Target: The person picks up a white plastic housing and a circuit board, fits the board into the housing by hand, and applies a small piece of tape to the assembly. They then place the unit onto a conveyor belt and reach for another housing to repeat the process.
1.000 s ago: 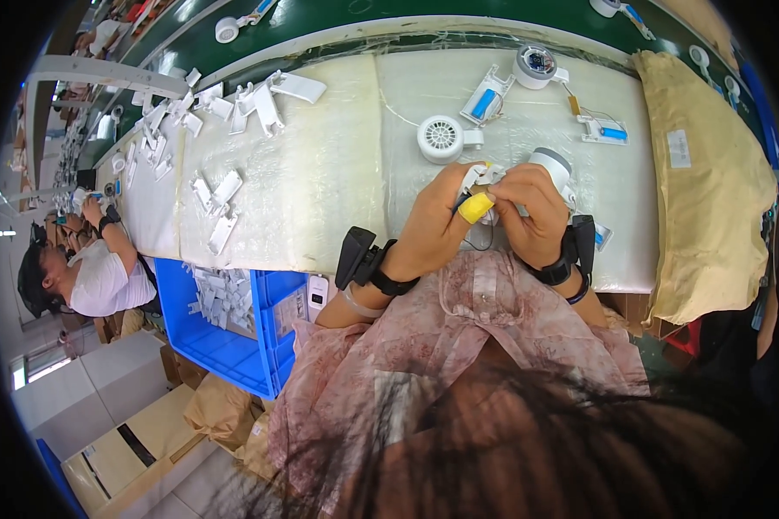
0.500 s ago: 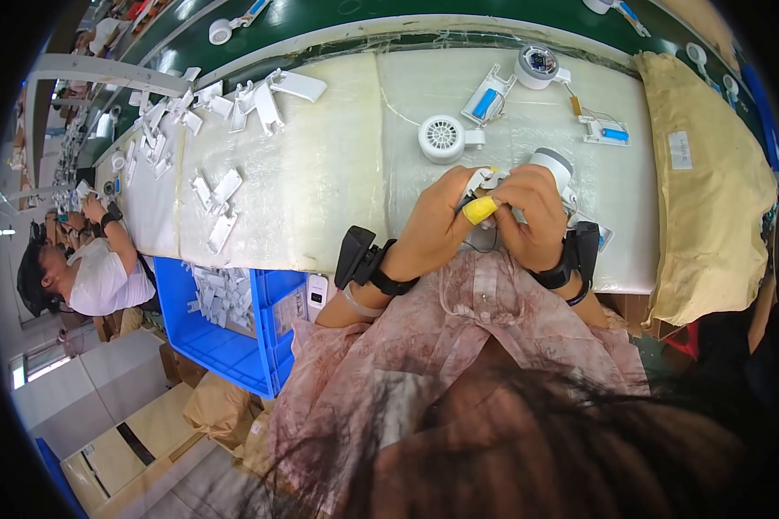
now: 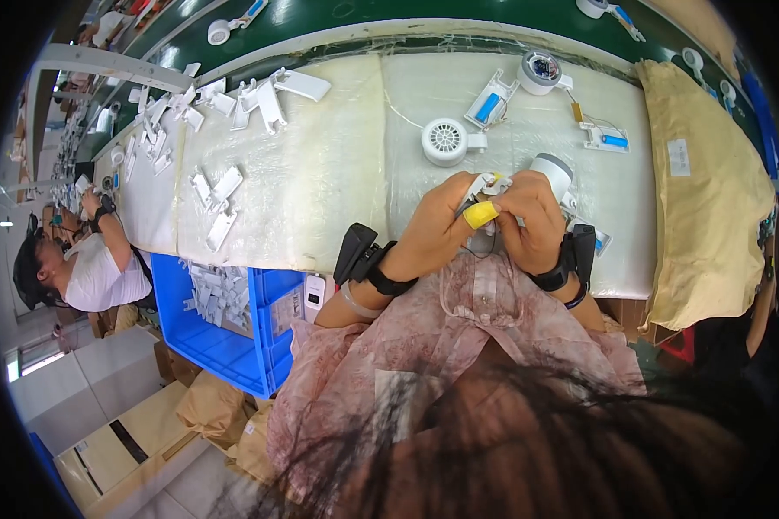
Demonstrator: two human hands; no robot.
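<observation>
Close to my body, my left hand [image 3: 444, 214] is closed on a small white plastic part [image 3: 490, 183], with yellow tape [image 3: 480, 214] wrapped round its thumb. My right hand [image 3: 535, 216] pinches at the same part, fingertips beside the taped thumb; what they grip is hidden. A thin dark wire hangs below the hands. Just beyond my right hand lies a white round fan body with a grey rim [image 3: 554, 171]. A white fan head with a slotted grille [image 3: 446, 141] rests ahead of my left hand.
Farther off lie an opened fan head [image 3: 540, 73] and white handle shells with blue batteries [image 3: 488, 107] [image 3: 613, 141]. Loose white parts [image 3: 225, 186] are scattered leftward. A blue crate [image 3: 264, 342] stands at the left edge, brown paper [image 3: 710, 190] at right. Another person [image 3: 91, 268] works far left.
My hands stay together around the white part; the right fingers have shifted slightly against it, and more of the part shows between them. The things on the table have not moved.
</observation>
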